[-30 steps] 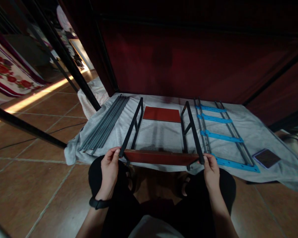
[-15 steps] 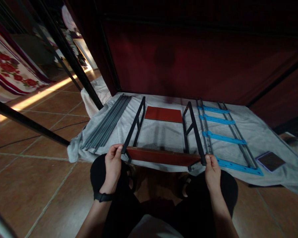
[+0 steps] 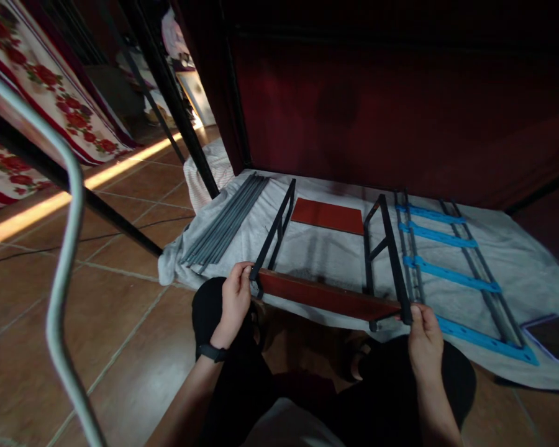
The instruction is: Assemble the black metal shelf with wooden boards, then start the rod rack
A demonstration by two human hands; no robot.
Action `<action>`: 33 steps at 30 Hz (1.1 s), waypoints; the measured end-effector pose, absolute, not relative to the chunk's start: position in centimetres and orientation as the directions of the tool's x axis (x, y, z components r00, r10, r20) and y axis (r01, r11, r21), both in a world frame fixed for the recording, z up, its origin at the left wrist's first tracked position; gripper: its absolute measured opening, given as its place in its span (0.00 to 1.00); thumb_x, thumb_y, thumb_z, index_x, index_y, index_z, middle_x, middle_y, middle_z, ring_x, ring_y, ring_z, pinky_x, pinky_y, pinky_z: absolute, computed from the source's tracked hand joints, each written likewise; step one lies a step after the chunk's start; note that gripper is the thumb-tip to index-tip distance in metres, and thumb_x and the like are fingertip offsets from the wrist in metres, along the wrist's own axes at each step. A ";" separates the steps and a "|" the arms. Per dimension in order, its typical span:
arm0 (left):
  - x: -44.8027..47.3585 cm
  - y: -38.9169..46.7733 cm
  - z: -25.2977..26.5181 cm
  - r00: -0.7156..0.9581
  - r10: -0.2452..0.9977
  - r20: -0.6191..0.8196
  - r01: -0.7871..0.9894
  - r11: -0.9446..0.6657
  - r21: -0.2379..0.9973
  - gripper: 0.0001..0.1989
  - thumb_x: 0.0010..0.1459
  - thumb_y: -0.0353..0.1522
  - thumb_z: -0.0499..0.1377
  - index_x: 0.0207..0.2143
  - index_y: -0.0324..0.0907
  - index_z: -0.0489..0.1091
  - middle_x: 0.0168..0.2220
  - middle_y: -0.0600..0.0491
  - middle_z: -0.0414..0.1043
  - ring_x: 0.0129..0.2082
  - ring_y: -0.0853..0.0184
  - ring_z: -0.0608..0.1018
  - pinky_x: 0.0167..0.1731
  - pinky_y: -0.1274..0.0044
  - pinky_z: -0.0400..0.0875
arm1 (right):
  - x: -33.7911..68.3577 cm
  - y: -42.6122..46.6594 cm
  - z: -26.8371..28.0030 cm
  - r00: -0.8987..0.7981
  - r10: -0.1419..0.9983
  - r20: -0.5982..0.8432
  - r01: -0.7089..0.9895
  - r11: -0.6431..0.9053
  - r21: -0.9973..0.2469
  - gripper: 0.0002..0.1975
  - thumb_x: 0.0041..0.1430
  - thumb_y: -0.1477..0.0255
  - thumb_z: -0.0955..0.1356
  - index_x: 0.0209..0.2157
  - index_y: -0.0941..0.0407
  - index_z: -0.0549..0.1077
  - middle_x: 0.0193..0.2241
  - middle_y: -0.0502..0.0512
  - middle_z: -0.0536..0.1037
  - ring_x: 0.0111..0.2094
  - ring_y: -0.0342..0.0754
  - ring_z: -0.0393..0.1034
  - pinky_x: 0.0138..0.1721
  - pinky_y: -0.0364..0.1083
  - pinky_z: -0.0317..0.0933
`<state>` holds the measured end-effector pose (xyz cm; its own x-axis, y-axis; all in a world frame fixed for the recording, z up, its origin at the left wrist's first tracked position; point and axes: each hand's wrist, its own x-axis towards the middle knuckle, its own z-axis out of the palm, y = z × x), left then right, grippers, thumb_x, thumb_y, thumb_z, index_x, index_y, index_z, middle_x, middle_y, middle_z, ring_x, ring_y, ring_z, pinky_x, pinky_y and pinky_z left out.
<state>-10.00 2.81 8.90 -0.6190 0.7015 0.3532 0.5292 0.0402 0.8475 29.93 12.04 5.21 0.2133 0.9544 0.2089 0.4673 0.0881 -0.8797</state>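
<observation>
Black frame (image 3: 395,267), head view: likely stiff, fairly light; joints may flex.
Grip points: near corners, beside the red-brown board (image 3: 328,297).
Left hand (image 3: 236,297): clamped on near left corner.
Right hand (image 3: 425,335): clamped on near right corner.
Frame position: ahead of and between both hands, over grey cloth (image 3: 517,261).

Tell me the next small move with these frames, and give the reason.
I'd probably let the right hand reach for the flat red board while the left hand steadies its corner. The near red board already spans the near ends of the left black frame and right black frame; between their far ends, that flat red board just lies on the cloth.
</observation>
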 end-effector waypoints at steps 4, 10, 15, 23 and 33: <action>-10.7 2.1 9.1 -0.413 0.806 0.424 0.763 0.052 0.644 0.16 0.64 0.27 0.46 0.47 0.42 0.70 0.42 0.47 0.75 0.43 0.62 0.77 0.46 0.71 0.70 | 30.2 11.9 5.0 0.235 0.946 0.224 0.422 0.108 -0.900 0.25 0.57 0.47 0.63 0.38 0.55 0.71 0.31 0.52 0.74 0.36 0.51 0.67 0.44 0.51 0.58; -11.5 1.4 9.7 -0.202 0.906 0.371 0.954 0.096 0.285 0.24 0.56 0.20 0.48 0.55 0.39 0.66 0.42 0.44 0.73 0.44 0.59 0.76 0.46 0.68 0.72 | 30.3 12.1 5.3 0.234 0.938 0.256 0.506 0.108 -0.856 0.24 0.58 0.47 0.63 0.35 0.55 0.70 0.29 0.51 0.72 0.34 0.51 0.65 0.43 0.51 0.57; -11.6 1.2 9.8 -0.123 0.927 0.354 0.986 0.072 0.153 0.24 0.59 0.21 0.48 0.57 0.36 0.63 0.43 0.42 0.73 0.44 0.57 0.76 0.46 0.67 0.72 | 30.7 12.2 5.2 0.255 0.933 0.255 0.527 0.087 -0.845 0.24 0.58 0.46 0.62 0.33 0.54 0.70 0.29 0.51 0.71 0.34 0.51 0.65 0.43 0.51 0.57; -11.8 1.3 9.6 -0.084 0.950 0.300 0.994 0.058 0.094 0.24 0.60 0.20 0.47 0.58 0.35 0.61 0.41 0.43 0.73 0.43 0.58 0.76 0.44 0.67 0.72 | 31.1 12.2 4.6 0.251 0.942 0.225 0.434 0.099 -0.895 0.24 0.54 0.46 0.65 0.37 0.53 0.71 0.30 0.52 0.73 0.36 0.53 0.67 0.46 0.54 0.60; -11.7 1.3 9.8 -0.027 0.952 0.305 0.999 0.020 0.027 0.22 0.62 0.21 0.45 0.59 0.32 0.58 0.44 0.40 0.72 0.44 0.57 0.75 0.45 0.67 0.71 | 31.4 12.6 4.6 0.209 0.937 0.279 0.582 0.110 -0.806 0.27 0.57 0.46 0.62 0.36 0.57 0.71 0.32 0.55 0.72 0.36 0.54 0.66 0.44 0.54 0.58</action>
<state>-11.72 1.32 9.82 -0.0272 0.9518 0.3055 0.9994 0.0199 0.0272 31.44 12.58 4.60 0.2090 0.9373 0.2790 0.5820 0.1100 -0.8057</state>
